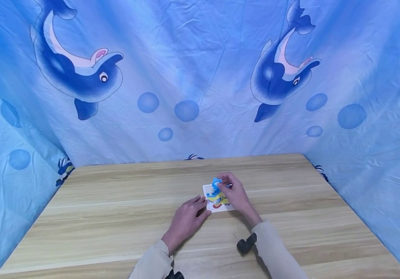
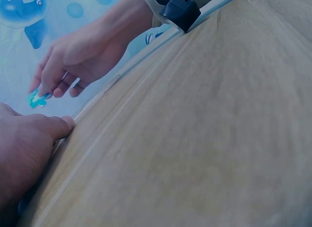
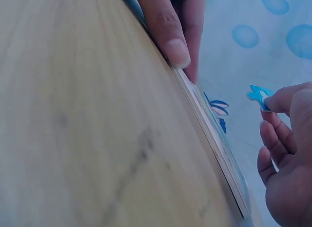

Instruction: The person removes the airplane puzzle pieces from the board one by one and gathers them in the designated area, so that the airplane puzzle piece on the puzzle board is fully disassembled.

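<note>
A small puzzle board (image 1: 222, 209) with a white border and a yellow, red and blue picture lies flat on the table. My right hand (image 1: 234, 193) pinches a blue puzzle piece (image 1: 215, 183) between thumb and fingers, over the board's far part. In the right wrist view that piece (image 3: 257, 94) is held up above the board's level, its notched end pointing away from the thumb. At the board's left side rests my left hand (image 1: 187, 217), fingers extended, with its thumb (image 3: 176, 53) against the near edge. Part of the picture is hidden by my right hand.
The wooden table (image 1: 116, 217) runs out on all sides of the board. Behind it hangs a blue curtain (image 1: 200, 69) printed with dolphins and bubbles. A black wrist camera (image 1: 246, 245) sits on the right sleeve, close over the tabletop.
</note>
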A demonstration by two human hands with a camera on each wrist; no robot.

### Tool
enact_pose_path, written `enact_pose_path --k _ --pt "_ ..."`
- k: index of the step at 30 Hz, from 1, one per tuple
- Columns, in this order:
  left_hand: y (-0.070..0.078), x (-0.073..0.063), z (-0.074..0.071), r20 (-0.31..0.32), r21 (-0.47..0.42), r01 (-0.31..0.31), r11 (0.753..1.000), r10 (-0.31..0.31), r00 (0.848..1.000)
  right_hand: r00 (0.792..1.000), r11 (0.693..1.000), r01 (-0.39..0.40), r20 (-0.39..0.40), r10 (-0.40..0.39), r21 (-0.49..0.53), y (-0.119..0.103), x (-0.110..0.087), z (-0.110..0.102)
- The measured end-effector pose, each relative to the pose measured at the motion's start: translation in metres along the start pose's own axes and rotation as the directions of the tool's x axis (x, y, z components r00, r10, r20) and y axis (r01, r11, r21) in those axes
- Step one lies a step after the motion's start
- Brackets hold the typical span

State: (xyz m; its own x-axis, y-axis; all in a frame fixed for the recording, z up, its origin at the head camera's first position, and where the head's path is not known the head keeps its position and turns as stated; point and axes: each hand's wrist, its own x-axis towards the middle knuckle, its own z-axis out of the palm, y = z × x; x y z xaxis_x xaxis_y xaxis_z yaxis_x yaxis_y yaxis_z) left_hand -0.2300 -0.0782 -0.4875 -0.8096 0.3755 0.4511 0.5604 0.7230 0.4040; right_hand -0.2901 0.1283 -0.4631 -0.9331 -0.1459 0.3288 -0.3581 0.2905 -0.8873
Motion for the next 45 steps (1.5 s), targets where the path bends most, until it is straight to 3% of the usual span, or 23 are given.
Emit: enact_pose_path --k 14,21,35,45 --pt "-0.001 -0.001 0.001 -0.002 -0.001 0.005 1.0 -0.005 1.0 0.999 0.999 -0.024 -0.042 0.022 -0.04 0.01 -0.009 -0.036" --pt "-0.001 -0.001 0.0 -0.005 0.001 0.004 1.0 -0.004 1.0 0.999 0.999 0.01 -0.034 -0.011 -0.035 0.017 -0.014 -0.061" --pt "-0.001 -0.002 0.002 -0.019 0.0 0.0 1.0 0.0 1.0 0.999 0.994 -0.016 -0.044 0.011 -0.107 0.032 -0.027 -0.104" --pt "-0.001 -0.001 0.001 -0.001 0.0 0.013 1.0 -0.013 1.0 0.999 0.985 -0.033 -0.007 0.032 -0.167 0.039 -0.035 -0.121"
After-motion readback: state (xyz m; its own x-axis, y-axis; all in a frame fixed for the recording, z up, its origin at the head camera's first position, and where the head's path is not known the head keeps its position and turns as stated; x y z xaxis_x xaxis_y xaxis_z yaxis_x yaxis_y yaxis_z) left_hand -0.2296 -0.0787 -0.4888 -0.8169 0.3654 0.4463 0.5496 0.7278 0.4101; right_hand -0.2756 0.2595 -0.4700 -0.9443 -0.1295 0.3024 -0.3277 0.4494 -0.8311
